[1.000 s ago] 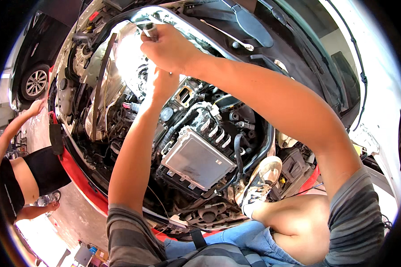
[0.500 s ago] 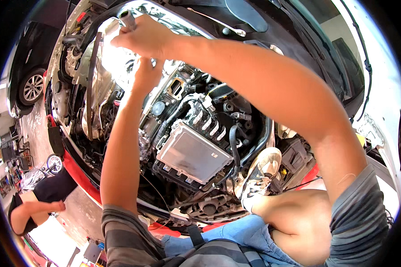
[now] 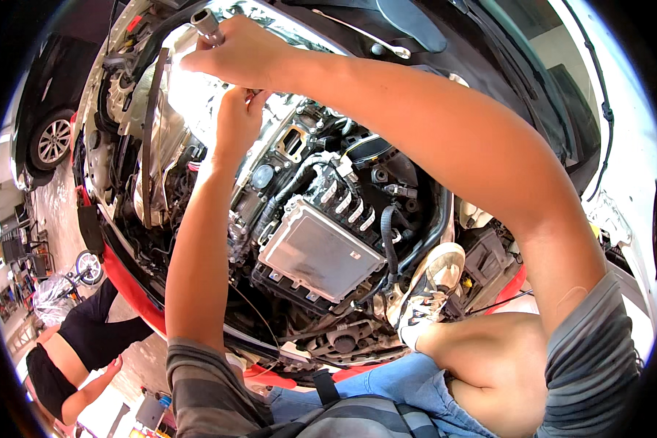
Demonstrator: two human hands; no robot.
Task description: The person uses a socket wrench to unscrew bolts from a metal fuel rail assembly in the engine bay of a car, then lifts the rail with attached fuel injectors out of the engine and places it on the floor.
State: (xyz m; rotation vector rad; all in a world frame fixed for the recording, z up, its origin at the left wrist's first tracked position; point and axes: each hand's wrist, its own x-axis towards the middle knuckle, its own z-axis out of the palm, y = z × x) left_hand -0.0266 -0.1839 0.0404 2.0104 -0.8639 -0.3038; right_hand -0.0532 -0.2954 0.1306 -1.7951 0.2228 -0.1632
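My right hand (image 3: 244, 55) is wrapped round a metal socket (image 3: 207, 26), whose round hollow end sticks out past the thumb side. Whether a handle is joined to it, my fingers hide. Just below, my left hand (image 3: 236, 120) is closed with thumb and fingers together near the glare-lit far end of the engine; what it grips is hidden. Both hands are over the car engine (image 3: 292, 146). Nearer me on the engine sits a flat grey control unit (image 3: 321, 248), with a row of connectors beside it.
A long wrench (image 3: 365, 35) lies on the dark cowl at the far side. My shoe (image 3: 434, 281) is planted within the engine bay. At the left are a person in black clothes (image 3: 87, 343), a black car (image 3: 51, 109) and a small wheel (image 3: 89, 268).
My right hand and the socket have shifted slightly, and the socket's hollow end now faces more into view. The person at the left has moved and bends forward more.
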